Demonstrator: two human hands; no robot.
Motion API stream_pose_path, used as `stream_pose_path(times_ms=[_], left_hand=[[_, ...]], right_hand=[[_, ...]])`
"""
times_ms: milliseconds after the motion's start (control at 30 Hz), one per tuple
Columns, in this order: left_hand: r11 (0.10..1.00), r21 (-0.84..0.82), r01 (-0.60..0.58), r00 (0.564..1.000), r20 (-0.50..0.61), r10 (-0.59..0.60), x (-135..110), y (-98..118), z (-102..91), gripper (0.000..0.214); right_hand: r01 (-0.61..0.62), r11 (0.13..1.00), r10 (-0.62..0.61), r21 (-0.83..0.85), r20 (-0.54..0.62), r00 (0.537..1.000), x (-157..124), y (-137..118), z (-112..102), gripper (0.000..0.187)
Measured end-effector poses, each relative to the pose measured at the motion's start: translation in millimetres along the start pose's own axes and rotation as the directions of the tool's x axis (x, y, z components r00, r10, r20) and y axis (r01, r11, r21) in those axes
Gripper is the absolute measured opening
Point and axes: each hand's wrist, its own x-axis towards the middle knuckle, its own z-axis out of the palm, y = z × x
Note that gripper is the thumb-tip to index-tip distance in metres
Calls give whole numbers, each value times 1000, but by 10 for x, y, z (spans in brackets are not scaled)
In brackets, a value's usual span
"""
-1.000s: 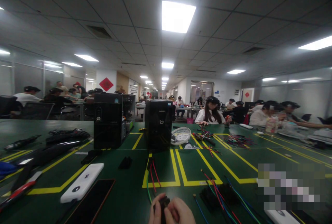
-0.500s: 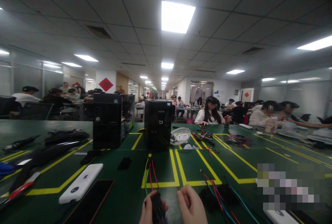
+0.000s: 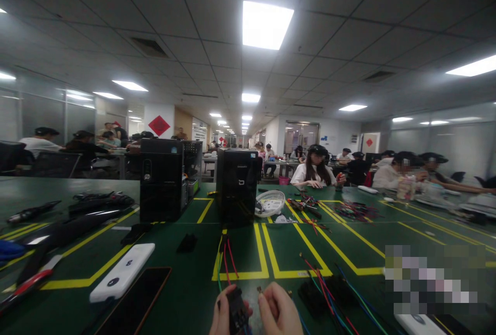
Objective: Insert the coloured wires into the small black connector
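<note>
At the bottom edge of the head view my left hand [image 3: 221, 317] is closed round a black connector block [image 3: 236, 312] with coloured wires [image 3: 223, 262] running from it up the green table [image 3: 186, 293]. My right hand [image 3: 279, 313] sits just to its right, fingers pinched on the small metal tip of a thin wire [image 3: 259, 289]. The two hands are a few centimetres apart. A second black connector [image 3: 315, 293] with red, blue and green wires lies on the table to the right of my right hand.
Two black computer towers [image 3: 160, 180] [image 3: 236, 186] stand mid-table. A white power bank [image 3: 123, 272] and a dark phone [image 3: 134, 304] lie at left, with tools beyond. A white basket [image 3: 270, 202] and loose wires [image 3: 354, 210] lie further back. Other people sit at the tables around.
A second ago both hands were together on the connector. My right hand has since come off it to the right and now pinches a wire tip beside it.
</note>
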Motion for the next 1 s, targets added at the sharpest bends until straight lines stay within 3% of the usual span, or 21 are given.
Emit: stream_pose_path(times_ms=[233,533,600,733,1000], left_hand=[[998,-55,-33,999,-12,32,98,-94,-31,58],[1000,-1,-9,1000,2,9,25,-5,-11,51],[1000,25,-5,1000,20,4,29,-8,-15,52],[1000,20,-21,995,101,18,85,-64,-19,69],[998,-42,-37,986,162,44,92,-112,8,91]], right_hand=[[34,999,-34,4,14,999,12,-7,-23,28],[-5,998,10,-62,81,997,45,130,-32,28],[-8,994,26,-113,159,987,63,161,-60,25],[8,957,106,-290,373,922,113,261,-181,13],[23,792,239,-610,346,907,196,529,-477,14]])
